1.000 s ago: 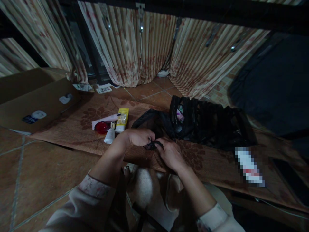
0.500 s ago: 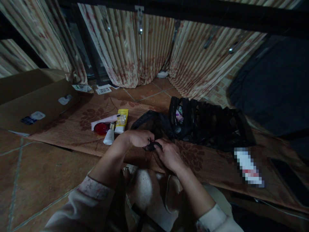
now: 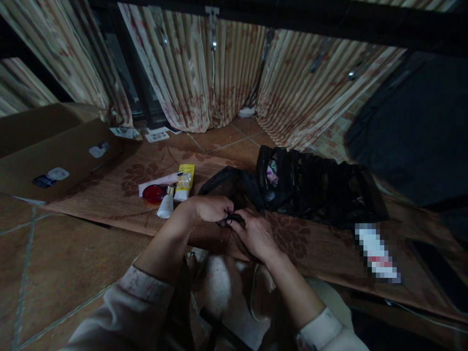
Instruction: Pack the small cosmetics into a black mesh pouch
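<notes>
Pinching black material between left hand and right hand, both grips closed, near front edge of brown cloth.

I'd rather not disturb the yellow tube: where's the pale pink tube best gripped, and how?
Probably pinch the pale pink tube at its left end, coming from the picture's left: that end juts outward, while the other is crowded by the yellow tube.

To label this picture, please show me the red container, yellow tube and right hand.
Red container point(image 3: 153, 194), head view: its middle.
Yellow tube point(image 3: 187, 169), head view: yellow far end.
Right hand point(image 3: 258, 233), head view: back of the hand.
</notes>
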Available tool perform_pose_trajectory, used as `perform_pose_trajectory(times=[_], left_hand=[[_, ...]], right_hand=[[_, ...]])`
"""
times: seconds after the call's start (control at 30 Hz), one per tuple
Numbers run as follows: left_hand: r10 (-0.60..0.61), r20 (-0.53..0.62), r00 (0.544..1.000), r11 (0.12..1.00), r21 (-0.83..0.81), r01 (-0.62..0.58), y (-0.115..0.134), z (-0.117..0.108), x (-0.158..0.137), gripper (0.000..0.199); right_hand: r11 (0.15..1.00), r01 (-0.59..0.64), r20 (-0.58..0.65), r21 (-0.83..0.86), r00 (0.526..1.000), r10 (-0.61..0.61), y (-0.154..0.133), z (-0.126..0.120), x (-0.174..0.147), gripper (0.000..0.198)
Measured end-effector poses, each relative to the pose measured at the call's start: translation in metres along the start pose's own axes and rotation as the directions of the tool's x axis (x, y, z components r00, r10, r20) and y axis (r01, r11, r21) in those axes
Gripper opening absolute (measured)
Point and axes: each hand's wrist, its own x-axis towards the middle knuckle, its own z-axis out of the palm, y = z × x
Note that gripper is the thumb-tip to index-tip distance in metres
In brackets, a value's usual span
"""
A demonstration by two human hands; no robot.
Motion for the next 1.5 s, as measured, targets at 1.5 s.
perform_pose_trajectory(times=[1.5], left_hand=[[0.041, -0.05, 0.998, 0.997, 0.067, -0.037, 0.003, 0.002, -0.003, 0.016]], right_hand=[[0.981, -0.016, -0.017, -0.191, 1.0, 0.013, -0.01, -0.001, -0.002, 0.041]])
